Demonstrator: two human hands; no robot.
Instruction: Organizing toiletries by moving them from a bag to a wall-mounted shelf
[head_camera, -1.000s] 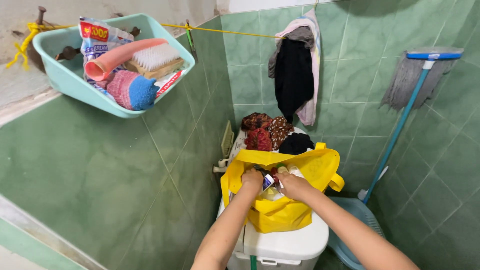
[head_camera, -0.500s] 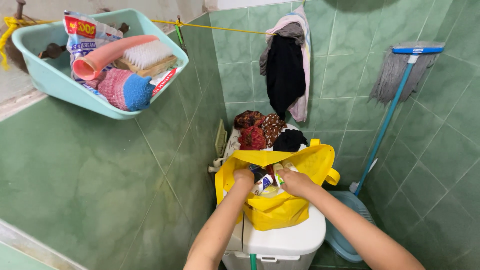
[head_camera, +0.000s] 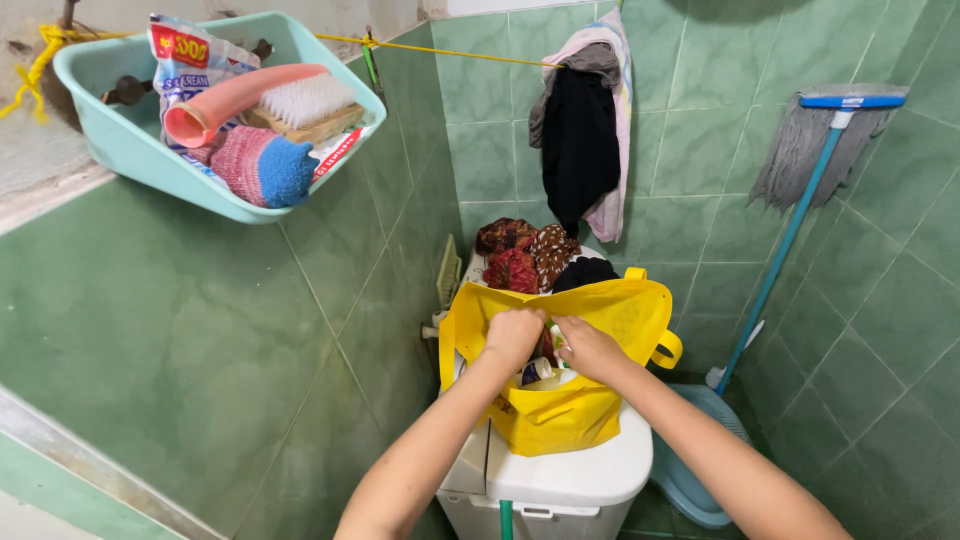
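A yellow tote bag (head_camera: 560, 420) stands open on a white tank lid (head_camera: 585, 480). Both my hands reach into its mouth. My left hand (head_camera: 515, 335) is curled shut over a white bottle (head_camera: 540, 369), whose end shows just beneath the hand. My right hand (head_camera: 590, 348) is beside it, almost touching, with its fingers bent down among the bottles; what they hold is hidden. More small containers lie deeper in the bag, mostly covered by my hands.
Patterned red, brown and black clothes (head_camera: 525, 255) are piled behind the bag. A teal basin (head_camera: 120, 150) holding a brush and packets hangs high on the left wall. Garments (head_camera: 585, 130) hang from a yellow line. A blue-handled mop (head_camera: 800, 210) leans at right over a blue basin (head_camera: 690, 470).
My left hand has moved from the bag's left rim toward the middle, next to my right hand. The blue-labelled bottle seen before is now covered.
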